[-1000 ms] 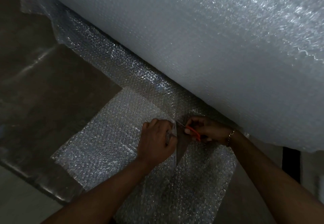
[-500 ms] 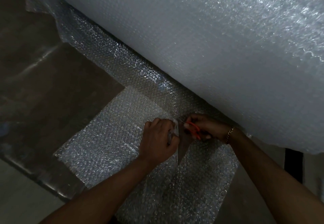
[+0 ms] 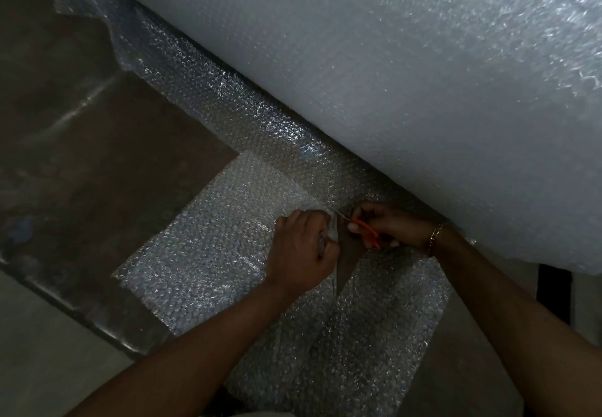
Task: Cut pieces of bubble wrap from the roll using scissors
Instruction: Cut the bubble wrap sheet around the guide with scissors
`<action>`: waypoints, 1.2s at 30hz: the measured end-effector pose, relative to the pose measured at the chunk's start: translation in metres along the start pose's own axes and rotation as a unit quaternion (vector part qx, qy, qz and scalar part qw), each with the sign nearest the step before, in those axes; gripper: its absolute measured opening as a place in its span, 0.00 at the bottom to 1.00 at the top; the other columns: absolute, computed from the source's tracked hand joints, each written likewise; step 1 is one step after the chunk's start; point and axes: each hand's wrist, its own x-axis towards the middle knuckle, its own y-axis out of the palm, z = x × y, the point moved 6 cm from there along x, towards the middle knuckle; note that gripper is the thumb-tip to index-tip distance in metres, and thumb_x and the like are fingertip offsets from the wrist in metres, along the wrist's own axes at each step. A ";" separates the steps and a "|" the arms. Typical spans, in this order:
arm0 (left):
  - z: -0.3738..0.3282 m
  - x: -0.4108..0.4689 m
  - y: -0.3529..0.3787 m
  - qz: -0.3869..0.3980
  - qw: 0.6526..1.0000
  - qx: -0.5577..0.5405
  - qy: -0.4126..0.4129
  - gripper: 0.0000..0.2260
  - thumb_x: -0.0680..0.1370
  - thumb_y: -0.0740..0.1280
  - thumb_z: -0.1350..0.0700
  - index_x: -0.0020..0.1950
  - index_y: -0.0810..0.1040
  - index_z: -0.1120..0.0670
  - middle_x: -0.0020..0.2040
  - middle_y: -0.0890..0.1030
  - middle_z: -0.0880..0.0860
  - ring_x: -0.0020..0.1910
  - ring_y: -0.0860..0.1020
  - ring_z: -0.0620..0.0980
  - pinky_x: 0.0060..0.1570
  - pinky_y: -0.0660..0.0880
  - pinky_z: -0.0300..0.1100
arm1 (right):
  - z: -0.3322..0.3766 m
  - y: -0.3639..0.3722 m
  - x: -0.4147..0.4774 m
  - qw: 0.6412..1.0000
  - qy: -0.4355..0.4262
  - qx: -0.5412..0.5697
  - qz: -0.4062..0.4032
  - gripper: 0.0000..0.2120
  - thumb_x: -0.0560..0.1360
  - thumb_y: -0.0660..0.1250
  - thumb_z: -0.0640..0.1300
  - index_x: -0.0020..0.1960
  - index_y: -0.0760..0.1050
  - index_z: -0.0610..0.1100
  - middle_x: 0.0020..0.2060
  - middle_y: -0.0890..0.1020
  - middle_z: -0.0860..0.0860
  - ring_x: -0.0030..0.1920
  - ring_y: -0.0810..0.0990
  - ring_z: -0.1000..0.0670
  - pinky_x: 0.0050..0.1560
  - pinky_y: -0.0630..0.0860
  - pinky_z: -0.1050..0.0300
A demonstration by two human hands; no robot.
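- Sheet (image 3: 208,240) edge is pinched by left hand (image 3: 301,252).
- Scissors (image 3: 366,232) are gripped by right hand (image 3: 389,226), beside roll (image 3: 391,90).

One big bubble wrap roll (image 3: 391,74) at one o'clock, one unrolled sheet (image 3: 208,240) at seven o'clock, one pair of orange scissors (image 3: 366,232), one bracelet (image 3: 435,237), and two hands: left hand (image 3: 301,253), right hand (image 3: 387,226)

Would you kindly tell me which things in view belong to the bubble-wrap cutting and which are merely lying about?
In the job:
bubble wrap roll
unrolled sheet
orange-handled scissors, held by the right hand
left hand, gripping the cut edge

Lying about:
brown mat underneath
black strip at the right
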 end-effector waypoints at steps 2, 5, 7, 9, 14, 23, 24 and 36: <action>0.001 0.000 0.002 0.004 1.000 0.002 -0.003 0.12 0.74 0.61 0.50 0.52 0.76 0.55 0.48 0.79 0.51 0.47 0.75 0.54 0.48 0.71 0.54 | -0.001 -0.001 -0.001 1.000 0.009 -0.020 -0.002 0.13 0.74 0.72 0.51 0.51 0.77 0.43 0.33 0.80 0.48 0.32 0.76 0.53 0.29 0.63 0.62; 0.002 0.000 0.003 0.011 1.000 0.007 -0.005 0.13 0.74 0.61 0.49 0.52 0.76 0.55 0.48 0.79 0.51 0.48 0.75 0.53 0.49 0.70 0.55 | -0.001 -0.001 -0.004 1.000 -0.001 0.021 0.009 0.07 0.77 0.71 0.41 0.52 0.76 0.41 0.31 0.81 0.54 0.31 0.78 0.56 0.28 0.68 0.65; 0.002 0.000 0.002 0.012 1.000 0.007 -0.005 0.13 0.74 0.61 0.49 0.52 0.76 0.55 0.48 0.79 0.50 0.48 0.75 0.53 0.49 0.70 0.54 | -0.002 0.000 -0.003 0.999 -0.003 0.032 0.014 0.06 0.77 0.71 0.39 0.51 0.75 0.40 0.29 0.81 0.55 0.30 0.78 0.58 0.27 0.68 0.67; 0.001 0.000 0.002 0.010 1.000 0.005 -0.005 0.12 0.74 0.60 0.49 0.51 0.76 0.55 0.47 0.79 0.50 0.48 0.74 0.53 0.48 0.70 0.54 | -0.001 0.000 -0.002 1.000 0.004 0.023 0.004 0.06 0.77 0.71 0.42 0.50 0.76 0.41 0.28 0.81 0.55 0.28 0.77 0.58 0.26 0.67 0.67; 0.000 0.000 0.001 0.009 1.000 0.004 -0.001 0.12 0.74 0.60 0.50 0.51 0.76 0.55 0.47 0.79 0.50 0.47 0.74 0.53 0.48 0.70 0.55 | 0.010 0.001 0.002 1.000 0.002 -0.005 -0.013 0.09 0.77 0.70 0.47 0.49 0.76 0.41 0.28 0.79 0.48 0.25 0.75 0.57 0.23 0.63 0.66; 0.002 0.000 0.001 0.005 1.000 -0.009 -0.003 0.11 0.74 0.60 0.50 0.50 0.76 0.54 0.48 0.79 0.50 0.47 0.75 0.52 0.48 0.71 0.55 | 0.013 0.003 0.003 1.000 0.007 -0.012 -0.001 0.09 0.77 0.69 0.46 0.50 0.75 0.41 0.28 0.77 0.47 0.26 0.71 0.54 0.26 0.60 0.62; 0.002 -0.001 0.001 0.004 1.000 -0.008 -0.003 0.11 0.74 0.60 0.50 0.50 0.76 0.54 0.48 0.79 0.50 0.47 0.75 0.53 0.48 0.70 0.55 | 0.012 0.002 0.003 1.000 0.007 -0.013 -0.001 0.09 0.77 0.70 0.47 0.49 0.75 0.42 0.29 0.78 0.47 0.26 0.72 0.54 0.26 0.60 0.62; -0.003 0.000 -0.003 -0.007 0.999 0.016 0.028 0.14 0.73 0.62 0.49 0.51 0.76 0.57 0.54 0.77 0.53 0.53 0.74 0.54 0.50 0.70 0.52 | 0.007 0.003 0.007 1.000 0.005 -0.024 0.000 0.09 0.78 0.69 0.50 0.48 0.76 0.44 0.31 0.79 0.47 0.27 0.74 0.55 0.25 0.62 0.64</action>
